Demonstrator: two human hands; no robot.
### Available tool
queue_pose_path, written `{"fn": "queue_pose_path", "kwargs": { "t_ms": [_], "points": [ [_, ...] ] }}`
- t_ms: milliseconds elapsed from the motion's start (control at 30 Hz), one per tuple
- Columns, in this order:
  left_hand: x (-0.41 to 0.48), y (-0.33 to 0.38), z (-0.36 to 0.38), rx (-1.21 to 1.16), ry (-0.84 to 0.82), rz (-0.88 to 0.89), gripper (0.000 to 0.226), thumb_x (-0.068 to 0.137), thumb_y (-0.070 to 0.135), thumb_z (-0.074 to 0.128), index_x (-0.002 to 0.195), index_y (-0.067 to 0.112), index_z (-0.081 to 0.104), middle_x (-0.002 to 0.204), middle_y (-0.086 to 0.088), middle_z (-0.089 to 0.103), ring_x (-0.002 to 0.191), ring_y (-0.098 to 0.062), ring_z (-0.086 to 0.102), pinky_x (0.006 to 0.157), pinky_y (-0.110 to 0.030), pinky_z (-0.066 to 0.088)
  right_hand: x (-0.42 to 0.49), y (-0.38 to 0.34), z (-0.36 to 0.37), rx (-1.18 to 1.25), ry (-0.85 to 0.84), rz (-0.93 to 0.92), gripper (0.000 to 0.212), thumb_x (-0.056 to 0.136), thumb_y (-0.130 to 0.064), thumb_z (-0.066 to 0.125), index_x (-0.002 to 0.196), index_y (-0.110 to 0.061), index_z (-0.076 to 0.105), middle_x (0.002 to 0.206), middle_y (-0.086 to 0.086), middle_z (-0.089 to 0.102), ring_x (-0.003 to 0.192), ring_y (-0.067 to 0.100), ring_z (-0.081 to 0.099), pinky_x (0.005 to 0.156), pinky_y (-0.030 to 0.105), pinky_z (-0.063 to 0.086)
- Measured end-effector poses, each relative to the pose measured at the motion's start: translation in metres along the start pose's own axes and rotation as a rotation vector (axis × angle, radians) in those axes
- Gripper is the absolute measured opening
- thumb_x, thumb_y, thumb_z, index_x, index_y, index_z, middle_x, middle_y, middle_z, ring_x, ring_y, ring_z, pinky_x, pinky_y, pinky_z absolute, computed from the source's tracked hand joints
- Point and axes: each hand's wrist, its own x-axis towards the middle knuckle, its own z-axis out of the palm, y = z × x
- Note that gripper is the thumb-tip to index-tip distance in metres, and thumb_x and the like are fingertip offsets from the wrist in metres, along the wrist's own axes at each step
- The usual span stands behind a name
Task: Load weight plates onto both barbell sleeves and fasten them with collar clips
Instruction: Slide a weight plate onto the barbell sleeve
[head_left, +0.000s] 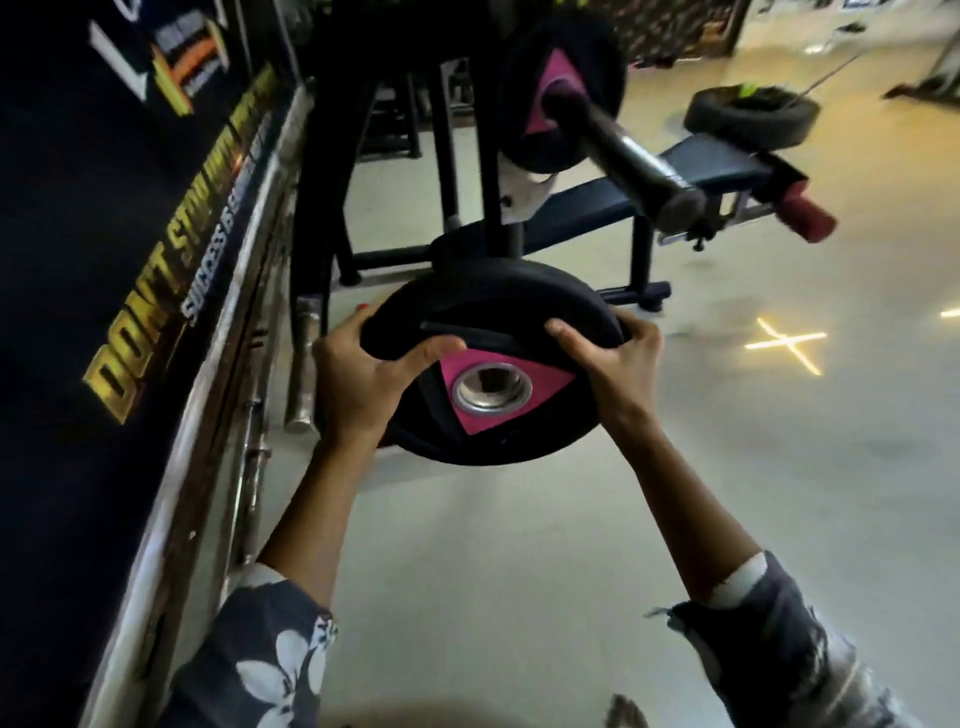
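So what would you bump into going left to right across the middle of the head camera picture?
The black banner, left hand, weight plate, right hand, then the bright cross on the floor.

Black weight plate (498, 322), pink triangle around a metal-ringed centre hole, held tilted between the left hand (358, 374) and right hand (608, 364); each hand grips one side of the rim, thumbs on the upper face. Above and beyond the hands, a second plate (561, 88) of the same pattern stands upright at the inner end of the barbell sleeve (623, 150). The bare dark sleeve juts out above the right hand, well apart from the held plate.
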Motion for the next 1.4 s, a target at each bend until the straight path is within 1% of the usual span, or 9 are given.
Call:
{"fn": "queue_pose_path", "kwargs": {
  "t_ms": [100,333,467,800,1067,1133,1233,1300,1400],
  "points": [
    [0.003,0.036,0.065,-0.049,-0.009,0.022,0.05,0.052,0.068,0.076,0.09,0.038,0.066,0.068,0.037,0.062,0.068,0.01,0.063,0.058,-0.012,0.049,0.033,-0.012,-0.065,-0.063,0.061,-0.047,0.037,0.052,-0.055,0.077,0.067,-0.022,0.07,0.063,-0.003,0.067,0.06,0.009,0.061,0.056,0.033,0.051],
    [0.034,0.082,0.182,-0.087,0.055,0.102,0.054,0.055,0.066,0.074,0.074,0.017,0.065,0.067,0.016,0.062,0.063,0.005,0.06,0.057,-0.018,0.051,0.132,-0.018,-0.153,-0.104,0.063,-0.173,0.05,0.053,-0.06,0.074,0.075,-0.015,0.071,0.069,0.003,0.071,0.063,0.012,0.066,0.057,0.032,0.052],
    [0.065,0.09,0.198,-0.024,0.08,0.07,0.048,0.051,0.072,0.071,0.063,0.027,0.058,0.061,0.015,0.058,0.056,0.005,0.057,0.051,-0.014,0.046,0.176,-0.014,-0.147,-0.077,0.001,-0.145,0.05,0.057,-0.055,0.076,0.078,-0.01,0.071,0.072,0.011,0.072,0.062,0.011,0.064,0.059,0.036,0.053],
    [0.103,0.048,0.222,0.077,0.078,0.07,0.064,0.055,0.068,0.074,0.07,0.006,0.066,0.062,0.013,0.062,0.058,-0.001,0.06,0.053,-0.019,0.048,0.231,0.025,-0.124,-0.048,-0.039,-0.121,0.064,0.054,-0.063,0.073,0.077,-0.004,0.069,0.075,0.021,0.069,0.073,0.034,0.066,0.065,0.051,0.053],
    [0.164,0.001,0.247,0.045,0.098,0.076,0.043,0.056,0.064,0.077,0.071,0.026,0.062,0.062,0.021,0.062,0.062,0.002,0.061,0.053,-0.012,0.046,0.292,0.045,-0.085,-0.045,-0.022,-0.138,0.055,0.057,-0.057,0.074,0.073,-0.005,0.066,0.07,0.017,0.068,0.063,0.026,0.063,0.061,0.046,0.052],
    [0.182,-0.014,0.254,0.044,0.102,0.115,0.041,0.059,0.061,0.077,0.074,0.029,0.057,0.067,0.027,0.062,0.065,0.004,0.06,0.056,-0.008,0.044,0.31,0.054,-0.074,-0.03,-0.009,-0.163,0.051,0.06,-0.054,0.075,0.076,-0.007,0.066,0.071,0.014,0.068,0.068,0.028,0.064,0.064,0.047,0.054],
    [0.21,-0.034,0.268,0.022,0.109,0.153,0.045,0.064,0.055,0.077,0.091,0.024,0.058,0.088,0.019,0.065,0.086,0.0,0.062,0.072,-0.016,0.05,0.34,0.063,-0.056,-0.025,-0.028,-0.197,0.047,0.062,-0.053,0.075,0.093,-0.018,0.066,0.084,-0.004,0.07,0.081,0.009,0.066,0.078,0.036,0.056],
    [0.234,-0.05,0.277,0.039,0.122,0.144,0.066,0.064,0.056,0.076,0.113,0.014,0.059,0.114,-0.001,0.064,0.109,-0.012,0.058,0.093,-0.027,0.049,0.366,0.071,-0.042,-0.036,-0.037,-0.224,0.056,0.063,-0.052,0.075,0.11,-0.026,0.06,0.101,-0.017,0.065,0.097,-0.002,0.061,0.087,0.021,0.052],
    [0.267,-0.073,0.29,0.088,0.12,0.136,0.085,0.065,0.059,0.074,0.133,0.015,0.046,0.14,-0.006,0.047,0.132,-0.014,0.04,0.11,-0.031,0.036,0.407,0.088,-0.022,-0.053,-0.037,-0.239,0.076,0.063,-0.052,0.075,0.13,-0.028,0.047,0.129,-0.01,0.056,0.119,0.003,0.05,0.1,0.023,0.043]
  ]
}}
